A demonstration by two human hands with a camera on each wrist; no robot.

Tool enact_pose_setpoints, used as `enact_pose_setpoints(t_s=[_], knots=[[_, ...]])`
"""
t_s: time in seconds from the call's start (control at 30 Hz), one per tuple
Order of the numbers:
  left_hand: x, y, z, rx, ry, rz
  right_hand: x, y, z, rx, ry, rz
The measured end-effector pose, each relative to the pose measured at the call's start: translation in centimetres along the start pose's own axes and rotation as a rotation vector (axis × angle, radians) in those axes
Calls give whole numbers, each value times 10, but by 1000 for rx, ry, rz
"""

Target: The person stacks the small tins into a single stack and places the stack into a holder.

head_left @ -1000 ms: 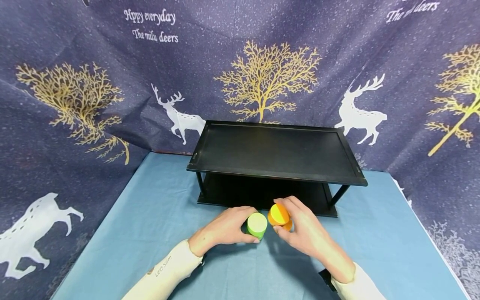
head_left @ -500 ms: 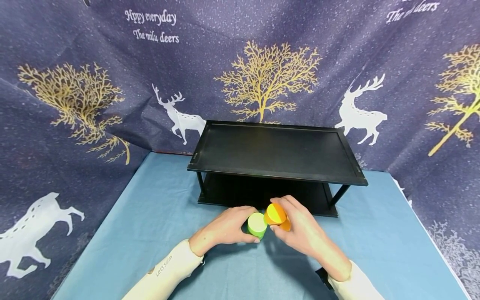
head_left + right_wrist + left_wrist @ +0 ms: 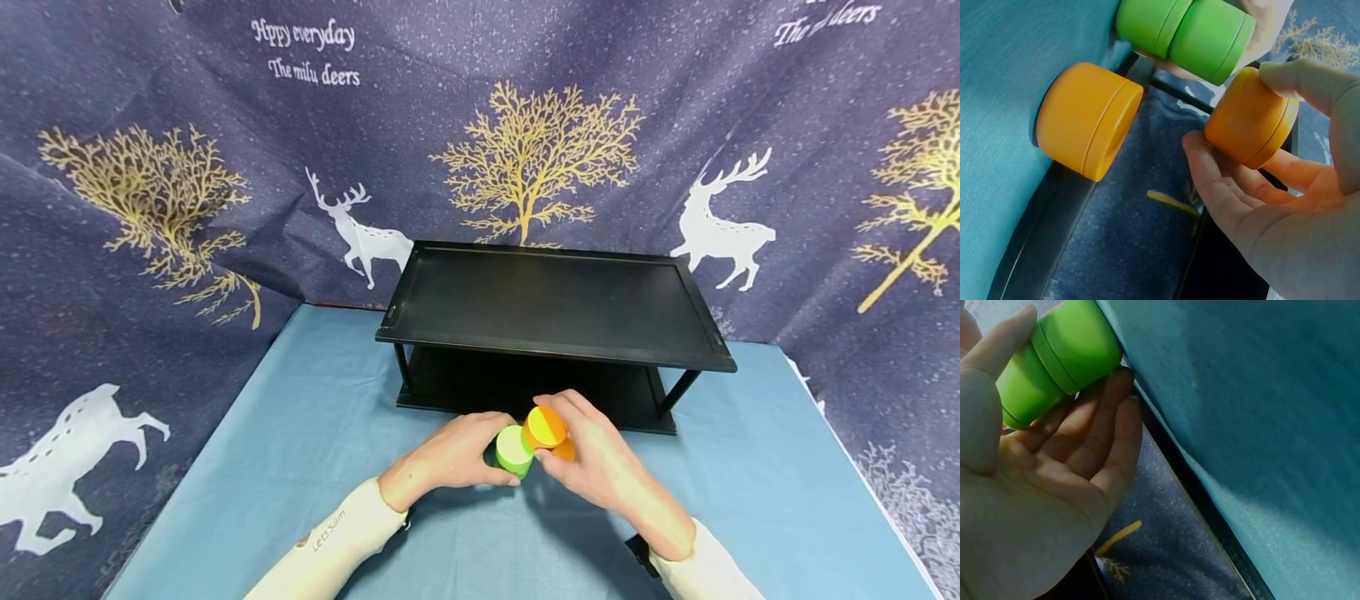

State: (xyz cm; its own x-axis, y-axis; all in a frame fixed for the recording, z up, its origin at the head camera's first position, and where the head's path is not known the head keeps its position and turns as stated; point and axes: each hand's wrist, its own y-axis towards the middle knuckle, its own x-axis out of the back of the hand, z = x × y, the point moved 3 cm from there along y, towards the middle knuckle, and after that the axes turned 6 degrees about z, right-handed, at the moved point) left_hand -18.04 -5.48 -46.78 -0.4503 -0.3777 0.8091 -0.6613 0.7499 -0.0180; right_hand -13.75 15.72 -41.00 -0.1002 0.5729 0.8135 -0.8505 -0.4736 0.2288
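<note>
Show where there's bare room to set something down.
Bare: the top of the black rack; the blue cloth left of the rack and right of it. Crowded: just in front, where the left hand, the right hand, green cylinders and orange cylinders cluster.

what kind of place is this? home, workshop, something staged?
Probably a staged tabletop setup, though the wider room isn't shown: a deer-and-tree printed cloth as backdrop, a blue-covered table, and a black two-tier rack on it.

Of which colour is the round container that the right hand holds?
Orange. The container in the right hand shows best in the right wrist view.
</note>
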Motion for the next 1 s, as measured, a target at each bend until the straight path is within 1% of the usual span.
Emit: enact_pose_setpoints(t_s=[0.27, 0.7, 1.0], knots=[[-1, -1, 0, 2, 11, -5, -2, 3, 3, 32, 8, -3], [-1, 0, 1, -5, 29, -6, -6, 6, 7, 61, 31, 3], [-1, 0, 1, -9, 32, -7, -9, 8, 9, 76, 25, 4]])
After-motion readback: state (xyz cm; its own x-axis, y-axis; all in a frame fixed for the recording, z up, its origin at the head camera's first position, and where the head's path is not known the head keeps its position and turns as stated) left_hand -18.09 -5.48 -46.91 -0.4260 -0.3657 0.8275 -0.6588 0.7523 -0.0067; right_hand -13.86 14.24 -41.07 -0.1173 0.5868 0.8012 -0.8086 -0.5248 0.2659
